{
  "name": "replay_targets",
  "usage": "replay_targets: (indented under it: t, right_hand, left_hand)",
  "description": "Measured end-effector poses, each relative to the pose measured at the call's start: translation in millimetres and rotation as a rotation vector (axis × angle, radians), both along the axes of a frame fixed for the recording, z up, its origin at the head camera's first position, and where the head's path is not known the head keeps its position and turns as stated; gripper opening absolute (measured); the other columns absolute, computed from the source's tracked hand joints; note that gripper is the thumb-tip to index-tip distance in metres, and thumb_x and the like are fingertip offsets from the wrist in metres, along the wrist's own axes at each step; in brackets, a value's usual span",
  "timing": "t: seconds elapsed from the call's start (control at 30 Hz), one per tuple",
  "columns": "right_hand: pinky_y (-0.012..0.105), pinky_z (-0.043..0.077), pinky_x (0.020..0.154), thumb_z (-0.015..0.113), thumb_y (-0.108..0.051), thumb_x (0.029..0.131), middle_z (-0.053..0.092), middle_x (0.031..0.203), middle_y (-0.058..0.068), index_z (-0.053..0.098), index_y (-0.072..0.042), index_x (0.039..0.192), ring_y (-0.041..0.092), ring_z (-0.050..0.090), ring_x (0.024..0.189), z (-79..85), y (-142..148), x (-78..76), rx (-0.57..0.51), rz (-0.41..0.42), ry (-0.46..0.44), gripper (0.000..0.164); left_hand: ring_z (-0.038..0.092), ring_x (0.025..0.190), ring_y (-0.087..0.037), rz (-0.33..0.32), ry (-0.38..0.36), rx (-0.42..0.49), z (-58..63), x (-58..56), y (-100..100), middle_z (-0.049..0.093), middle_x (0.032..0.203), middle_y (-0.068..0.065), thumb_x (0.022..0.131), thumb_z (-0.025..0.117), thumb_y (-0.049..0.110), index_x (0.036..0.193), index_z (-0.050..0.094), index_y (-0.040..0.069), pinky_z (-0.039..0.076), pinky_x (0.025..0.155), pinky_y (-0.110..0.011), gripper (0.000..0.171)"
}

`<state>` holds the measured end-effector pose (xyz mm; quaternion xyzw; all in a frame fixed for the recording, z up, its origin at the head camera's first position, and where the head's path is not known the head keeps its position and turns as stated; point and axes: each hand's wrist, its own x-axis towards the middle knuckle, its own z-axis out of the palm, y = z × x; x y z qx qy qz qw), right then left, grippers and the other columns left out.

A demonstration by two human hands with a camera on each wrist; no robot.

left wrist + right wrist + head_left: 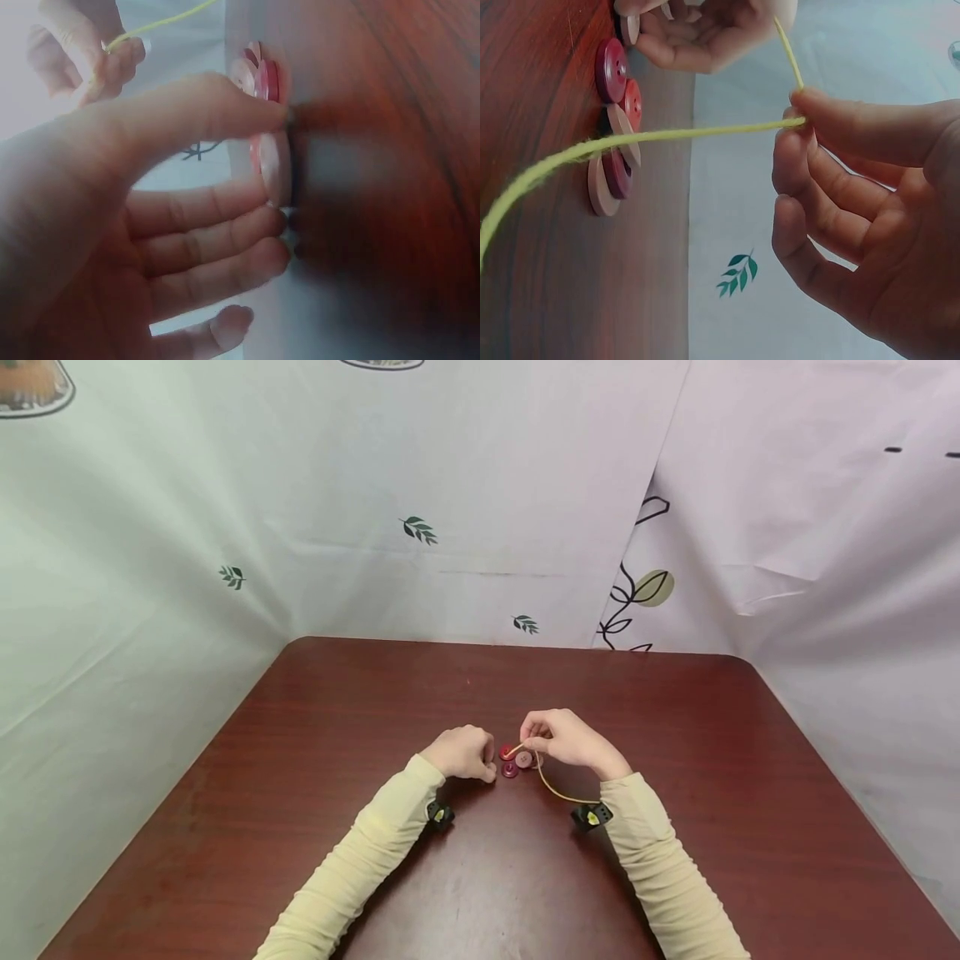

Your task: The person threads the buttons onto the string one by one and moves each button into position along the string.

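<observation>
My left hand (463, 753) is low over the table, its thumb and forefinger at the edges of a pale pink button (277, 169), which they pinch. My right hand (566, 739) pinches a yellow string (697, 132) between thumb and forefinger. One short end of it sticks out past the fingertips, while the longer part trails down to the table. Between the two hands lie several buttons: a maroon one (612, 71), a red one (632, 103) and a pink one (524, 760). In the right wrist view, some of these overlap in a small pile.
The brown wooden table (360, 693) has rounded far corners. A white cloth backdrop (480, 485) with leaf prints hangs behind it and along both sides. Dark wrist cameras sit on the left wrist (439, 815) and right wrist (592, 816).
</observation>
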<state>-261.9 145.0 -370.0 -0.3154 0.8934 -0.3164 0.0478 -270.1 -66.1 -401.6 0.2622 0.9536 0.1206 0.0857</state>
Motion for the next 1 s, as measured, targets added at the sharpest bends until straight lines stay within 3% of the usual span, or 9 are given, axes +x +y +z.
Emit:
replay_targets:
  t: [0.3,0.53,0.67,1.0]
  right_hand:
    - [0.023,0.047,0.067,0.064,-0.007,0.088,0.067,0.078,0.002,0.065,-0.009,0.085,0.008,0.058,0.073,1.7,11.8,-2.4,-0.008,-0.001,0.019,0.004]
    - [0.024,0.046,0.067,0.065,-0.01,0.09,0.065,0.078,0.002,0.065,-0.009,0.086,0.01,0.057,0.074,5.3,20.2,-2.2,-0.037,-0.053,0.023,0.003]
    - [0.026,0.048,0.07,0.064,-0.012,0.091,0.066,0.081,0.003,0.065,-0.008,0.09,0.011,0.059,0.077,8.5,20.8,-1.5,-0.071,-0.057,0.018,0.005]
    - [0.024,0.045,0.067,0.064,-0.013,0.091,0.065,0.08,0.003,0.064,-0.009,0.091,0.015,0.058,0.075,13.8,16.7,2.7,-0.125,-0.105,0.035,0.005]
  left_hand:
    - [0.051,0.061,-0.006,-0.096,-0.018,0.121,4.9,-9.6,-6.0,0.058,0.068,0.005,0.075,0.077,0.019,0.08,0.062,0.013,0.043,0.059,-0.02,0.016]
    - [0.057,0.067,-0.007,-0.199,-0.011,0.264,25.0,-15.0,-5.3,0.066,0.075,0.0,0.078,0.071,0.011,0.099,0.07,0.003,0.049,0.065,-0.019,0.023]
    - [0.059,0.069,-0.007,-0.211,-0.035,0.344,30.7,-17.0,-5.8,0.068,0.08,-0.001,0.079,0.071,0.007,0.097,0.07,0.002,0.051,0.067,-0.019,0.019]
    - [0.066,0.075,-0.009,-0.203,-0.068,0.476,22.9,-16.8,-4.0,0.069,0.083,-0.005,0.078,0.072,0.003,0.097,0.063,0.0,0.055,0.074,-0.021,0.022]
